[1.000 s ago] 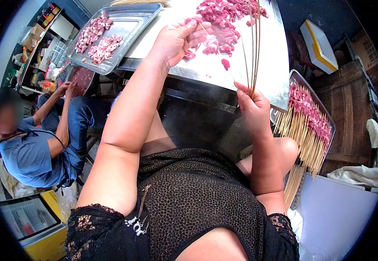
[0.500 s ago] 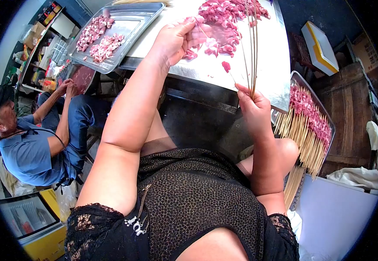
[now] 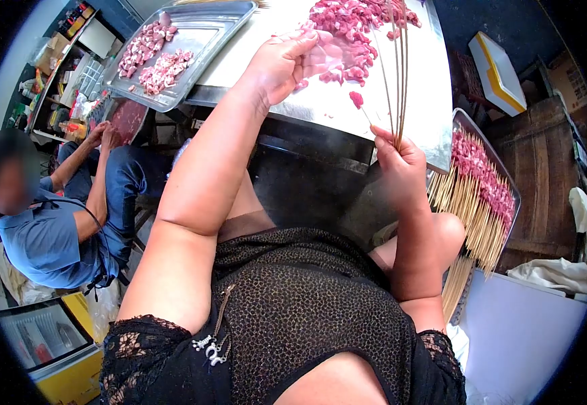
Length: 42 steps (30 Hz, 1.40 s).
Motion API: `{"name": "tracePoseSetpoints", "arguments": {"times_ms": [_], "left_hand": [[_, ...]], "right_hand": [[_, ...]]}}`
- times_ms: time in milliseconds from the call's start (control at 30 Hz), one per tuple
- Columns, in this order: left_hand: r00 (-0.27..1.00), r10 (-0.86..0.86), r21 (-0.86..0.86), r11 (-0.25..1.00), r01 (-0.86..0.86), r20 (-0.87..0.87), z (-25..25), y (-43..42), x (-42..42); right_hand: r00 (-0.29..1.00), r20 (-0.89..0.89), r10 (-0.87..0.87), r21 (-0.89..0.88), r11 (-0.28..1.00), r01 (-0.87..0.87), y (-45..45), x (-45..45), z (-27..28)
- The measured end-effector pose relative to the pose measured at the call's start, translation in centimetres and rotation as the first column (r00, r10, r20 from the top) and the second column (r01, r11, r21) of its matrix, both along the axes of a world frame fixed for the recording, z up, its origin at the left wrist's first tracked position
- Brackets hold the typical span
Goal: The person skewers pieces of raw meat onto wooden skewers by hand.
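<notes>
Right hand (image 3: 401,158) gripping bare skewers (image 3: 397,125), long axes running away over desk (image 3: 435,88). One skewer (image 3: 366,116) slants leftward, meat piece (image 3: 356,99) at tip, between hands. Left hand (image 3: 285,64) nearer meat pile (image 3: 344,30); fingers blurred, grip unclear.

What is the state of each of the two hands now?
Left hand: fingers by the meat pile; its hold cannot be told.
Right hand: closed, holding thin sticks.

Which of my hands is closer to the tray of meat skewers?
Right. Your right hand is slightly left of the tray; your left hand is farther away, near the loose meat.
</notes>
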<state>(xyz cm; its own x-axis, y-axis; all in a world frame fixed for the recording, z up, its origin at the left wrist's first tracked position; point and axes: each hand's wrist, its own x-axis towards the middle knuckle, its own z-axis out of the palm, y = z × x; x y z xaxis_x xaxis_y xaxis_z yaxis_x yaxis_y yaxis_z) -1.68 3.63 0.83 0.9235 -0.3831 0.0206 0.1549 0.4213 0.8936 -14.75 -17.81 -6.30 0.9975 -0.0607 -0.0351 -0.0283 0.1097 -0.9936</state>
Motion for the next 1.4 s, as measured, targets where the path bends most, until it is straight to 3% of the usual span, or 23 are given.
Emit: {"name": "tracePoseSetpoints", "arguments": {"times_ms": [100, 433, 500, 633, 700, 833, 933, 967, 1133, 1200, 1233, 1267, 1300, 1333, 1367, 1400], "left_hand": [[0.996, -0.088, -0.023, 0.996, 0.089, 0.022, -0.5, -0.6, -0.1], [0.987, -0.157, -0.01, 0.987, 0.157, 0.014, -1.7, -2.5, -0.2], [0.991, -0.135, 0.003, 0.991, 0.135, -0.002, -2.0, -3.1, -0.3], [0.996, -0.039, -0.078, 0.996, 0.033, -0.079, -2.5, -4.9, -0.9], [0.991, -0.026, -0.285, 0.958, -0.013, -0.133, -2.8, -5.8, -1.4], [0.959, 0.087, -0.225, 0.963, -0.151, -0.27, -2.7, -7.4, -2.2], [0.958, 0.053, -0.249, 0.96, -0.126, -0.283, -1.9, -7.8, -2.8], [0.981, 0.113, -0.087, 0.988, -0.128, -0.155, -1.5, -8.3, -3.2], [0.995, 0.031, -0.002, 0.999, -0.032, -0.091, -2.9, -7.9, -1.4], [0.994, 0.08, 0.155, 0.984, -0.09, 0.07, -3.5, -6.9, -0.2], [0.969, 0.031, 0.244, 0.965, -0.093, 0.246, -2.0, -5.4, 0.0], [0.975, 0.049, 0.387, 0.913, -0.132, 0.217, -1.1, -3.8, 0.7], [0.896, 0.172, 0.366, 0.868, -0.335, 0.41, -1.4, -2.8, 1.9], [0.789, 0.125, 0.556, 0.644, -0.526, 0.602, -1.3, -1.0, 3.0], [0.586, -0.025, 0.524, 0.478, -0.705, 0.81, -1.7, 0.5, 4.2], [0.586, -0.028, 0.525, 0.479, -0.704, 0.81, -2.1, 1.5, 4.6]], "right_hand": [[0.998, -0.012, 0.054, 0.055, 0.997, -0.054, 0.1, 0.0, 0.1], [0.997, -0.02, 0.074, 0.122, 0.99, -0.071, 0.8, 0.5, 0.9], [0.988, -0.118, 0.103, 0.252, 0.965, -0.071, 1.0, 0.4, 1.8], [0.99, -0.101, 0.094, 0.254, 0.965, -0.065, 1.3, 0.6, 1.8], [0.99, -0.107, 0.09, 0.224, 0.973, -0.064, 1.6, 0.5, 1.7], [0.992, -0.096, 0.078, 0.203, 0.977, -0.057, 2.3, 0.5, 1.0], [0.995, -0.096, 0.028, 0.229, 0.973, -0.006, 2.6, 0.5, 0.7], [0.995, -0.096, 0.036, 0.228, 0.974, -0.013, 2.5, 0.5, 0.5], [0.997, -0.057, -0.054, 0.256, 0.964, 0.067, 1.5, 0.7, -0.2], [0.998, -0.026, -0.06, 0.262, 0.963, 0.065, 1.0, 0.7, -0.1], [0.996, -0.025, -0.084, 0.253, 0.963, 0.088, 0.8, 0.6, 0.3], [0.994, -0.025, -0.109, 0.246, 0.963, 0.112, 0.6, 0.4, 0.6], [0.993, -0.017, -0.116, 0.242, 0.963, 0.116, 0.3, 0.3, 0.7], [0.993, -0.018, -0.121, 0.247, 0.961, 0.121, 0.2, 0.2, 0.6], [0.992, 0.006, -0.128, 0.27, 0.955, 0.122, 0.0, 0.3, 0.5], [0.99, 0.031, -0.135, 0.292, 0.949, 0.12, -0.1, 0.3, 0.5]]}}
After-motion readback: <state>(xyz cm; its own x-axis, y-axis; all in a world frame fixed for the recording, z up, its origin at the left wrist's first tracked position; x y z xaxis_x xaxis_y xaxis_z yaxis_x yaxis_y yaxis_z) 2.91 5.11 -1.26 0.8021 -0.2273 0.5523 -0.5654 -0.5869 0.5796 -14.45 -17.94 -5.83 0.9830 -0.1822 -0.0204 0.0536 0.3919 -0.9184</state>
